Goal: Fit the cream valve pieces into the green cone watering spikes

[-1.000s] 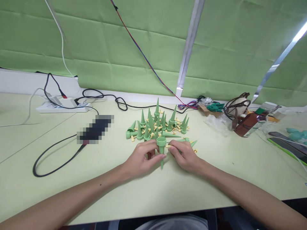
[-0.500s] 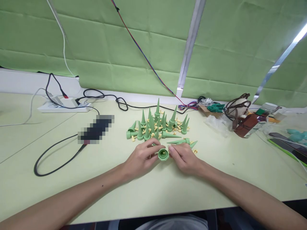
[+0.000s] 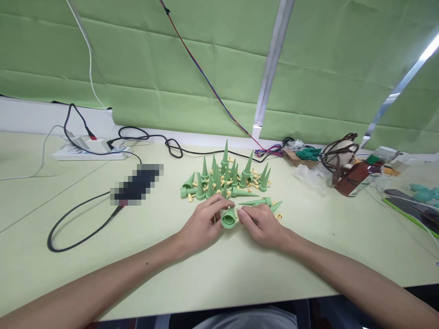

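Note:
My left hand (image 3: 202,224) pinches a green cone spike (image 3: 228,218), its round open end tilted toward me and its tip pointing away. My right hand (image 3: 262,224) has its fingers curled and pressed against the spike's right side, pinching something small I cannot make out. Just beyond both hands is a cluster of green cone spikes (image 3: 224,178), several standing upright and a few lying flat, with small yellow pieces (image 3: 255,180) scattered among them. Two loose spikes (image 3: 262,201) lie right behind my right hand.
A white power strip (image 3: 89,153) with black cables (image 3: 78,228) sits at the back left, and a dark blurred device (image 3: 136,184) lies left of the pile. A brown bag (image 3: 350,171), plastic wrap (image 3: 308,173) and a phone (image 3: 409,205) crowd the right side. A green curtain (image 3: 206,59) hangs behind the table.
The spike was held upright with its tip down; it has been turned over, so its open end now faces me and the tip points away. Both hands stayed in place.

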`<action>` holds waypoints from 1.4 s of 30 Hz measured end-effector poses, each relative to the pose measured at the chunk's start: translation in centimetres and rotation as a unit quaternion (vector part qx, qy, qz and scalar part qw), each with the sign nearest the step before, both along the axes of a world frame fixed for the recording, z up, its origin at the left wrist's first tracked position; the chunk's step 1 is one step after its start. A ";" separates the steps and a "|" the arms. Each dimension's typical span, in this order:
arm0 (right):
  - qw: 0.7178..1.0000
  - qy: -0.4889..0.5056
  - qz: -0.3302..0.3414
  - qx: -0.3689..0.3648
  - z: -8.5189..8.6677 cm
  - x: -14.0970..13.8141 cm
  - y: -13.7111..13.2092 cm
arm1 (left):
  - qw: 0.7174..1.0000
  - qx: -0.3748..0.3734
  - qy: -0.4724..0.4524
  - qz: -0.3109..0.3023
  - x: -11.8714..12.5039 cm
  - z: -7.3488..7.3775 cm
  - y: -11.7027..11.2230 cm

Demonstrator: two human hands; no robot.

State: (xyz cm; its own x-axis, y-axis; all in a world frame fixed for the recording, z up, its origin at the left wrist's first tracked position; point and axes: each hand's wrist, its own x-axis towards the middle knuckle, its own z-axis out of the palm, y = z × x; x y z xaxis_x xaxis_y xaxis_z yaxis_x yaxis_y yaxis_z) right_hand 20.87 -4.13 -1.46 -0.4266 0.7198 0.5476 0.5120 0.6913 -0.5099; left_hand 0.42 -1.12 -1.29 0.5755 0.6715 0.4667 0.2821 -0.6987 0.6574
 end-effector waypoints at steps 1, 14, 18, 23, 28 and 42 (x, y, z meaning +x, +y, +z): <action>1.000 0.004 -0.002 0.005 0.0 0.0 0.0 | 1.000 -0.014 -0.005 0.009 0.0 0.1 0.0; 0.999 0.031 0.009 0.029 0.0 0.2 0.1 | 0.967 -0.245 -0.051 -0.040 0.2 0.1 0.1; 0.999 0.029 0.024 0.001 0.0 0.2 0.1 | 0.973 -0.222 -0.041 -0.041 0.1 0.3 0.1; 0.999 0.018 0.035 -0.026 0.1 0.4 0.1 | 0.993 -0.118 -0.006 -0.025 -0.1 0.6 0.1; 0.999 0.008 0.041 -0.035 0.1 0.5 0.1 | 0.995 -0.097 -0.014 -0.018 0.0 0.8 0.1; 0.998 -0.001 0.040 -0.042 0.1 0.6 0.0 | 0.999 -0.034 -0.026 -0.027 -0.2 0.7 0.0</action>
